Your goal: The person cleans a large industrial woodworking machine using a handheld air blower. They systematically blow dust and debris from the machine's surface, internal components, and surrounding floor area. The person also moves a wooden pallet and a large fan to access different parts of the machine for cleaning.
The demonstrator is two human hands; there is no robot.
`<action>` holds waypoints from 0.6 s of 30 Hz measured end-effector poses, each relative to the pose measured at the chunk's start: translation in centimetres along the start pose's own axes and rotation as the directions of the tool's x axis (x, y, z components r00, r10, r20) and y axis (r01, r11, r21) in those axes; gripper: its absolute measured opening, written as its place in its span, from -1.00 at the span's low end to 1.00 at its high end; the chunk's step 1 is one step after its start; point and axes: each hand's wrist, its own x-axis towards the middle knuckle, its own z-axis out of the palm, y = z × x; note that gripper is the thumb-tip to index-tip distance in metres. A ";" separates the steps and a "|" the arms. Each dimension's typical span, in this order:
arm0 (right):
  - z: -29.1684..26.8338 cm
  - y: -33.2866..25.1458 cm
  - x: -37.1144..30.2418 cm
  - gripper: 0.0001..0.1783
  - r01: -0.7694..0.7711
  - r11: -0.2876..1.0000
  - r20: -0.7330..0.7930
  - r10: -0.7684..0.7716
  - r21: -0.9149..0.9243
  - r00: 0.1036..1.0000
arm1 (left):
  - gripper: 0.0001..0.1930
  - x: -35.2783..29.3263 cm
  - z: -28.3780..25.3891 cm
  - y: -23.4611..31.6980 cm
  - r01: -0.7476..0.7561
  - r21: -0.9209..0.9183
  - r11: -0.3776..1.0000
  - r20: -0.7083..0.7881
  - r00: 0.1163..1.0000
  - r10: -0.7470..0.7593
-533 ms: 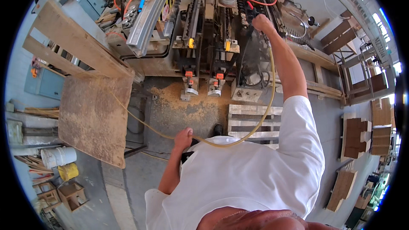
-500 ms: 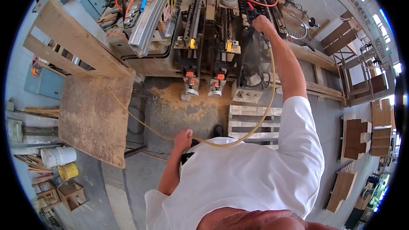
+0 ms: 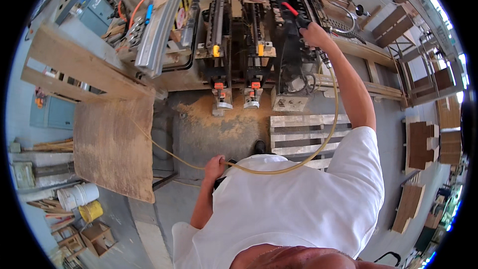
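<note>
My right hand (image 3: pixel 315 35) reaches out over a woodworking machine, wrapped round an air blow gun (image 3: pixel 300 19) with a black body and a red tip. The tip points away, up and to the left. From the gun's rear a yellowish air hose (image 3: pixel 318 150) loops down across my front. Near my waist my left hand (image 3: pixel 215 166) is closed on that hose, which runs on left toward a wooden board. Under the gun are the machine's dusty dark rails and hoses (image 3: pixel 294 65). Two long toothed rails (image 3: pixel 217 10) with yellow end pieces stand left of it.
Sawdust (image 3: pixel 206 114) covers the floor before the machine. A slatted pallet (image 3: pixel 294 132) lies near my feet. A brown board (image 3: pixel 113 149) stands at left, with buckets (image 3: pixel 78 195) beyond. Orange-topped clamps (image 3: pixel 255 89) stick out from the machine. Stacked panels (image 3: pixel 422 144) are at right.
My right hand has drawn back a little and lower with the blow gun, elbow moving outward to the right. The hose loop has swung right. My left hand still grips the hose.
</note>
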 end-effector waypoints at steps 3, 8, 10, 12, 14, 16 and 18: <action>-0.7 5.2 0.5 -0.65 -0.110 0.994 0.100 0.112 -0.027 0.989 | -0.77 2.5 0.4 0.7 -0.033 0.018 0.999 0.045 0.998 0.032; 2.2 8.6 5.5 -0.70 0.076 0.968 0.115 -0.049 -0.240 0.992 | -0.77 5.7 -0.2 3.0 0.049 0.046 0.998 0.064 0.997 -0.052; 2.7 8.6 8.1 -0.67 -0.059 0.964 0.006 0.063 -0.261 0.998 | -0.78 6.1 0.2 3.2 -0.005 0.050 0.999 0.029 1.000 0.003; 2.3 7.0 10.6 -0.62 -0.281 0.956 -0.021 0.280 -0.082 0.960 | -0.80 6.1 0.9 3.3 -0.026 0.040 0.999 -0.020 0.999 0.027; 0.5 3.6 11.3 -0.60 -0.350 0.932 0.051 0.355 -0.095 0.933 | -0.82 4.9 2.0 3.2 -0.016 0.016 1.000 -0.077 0.997 0.017; 0.5 3.7 12.9 -0.62 -0.372 0.923 0.011 0.375 -0.095 0.927 | -0.83 4.0 2.9 3.2 0.041 -0.008 0.999 -0.095 0.995 -0.042; 0.9 3.8 15.0 -0.61 -0.406 0.892 0.046 0.422 -0.199 0.906 | -0.83 2.9 4.0 3.2 0.106 -0.054 0.993 -0.110 0.988 -0.112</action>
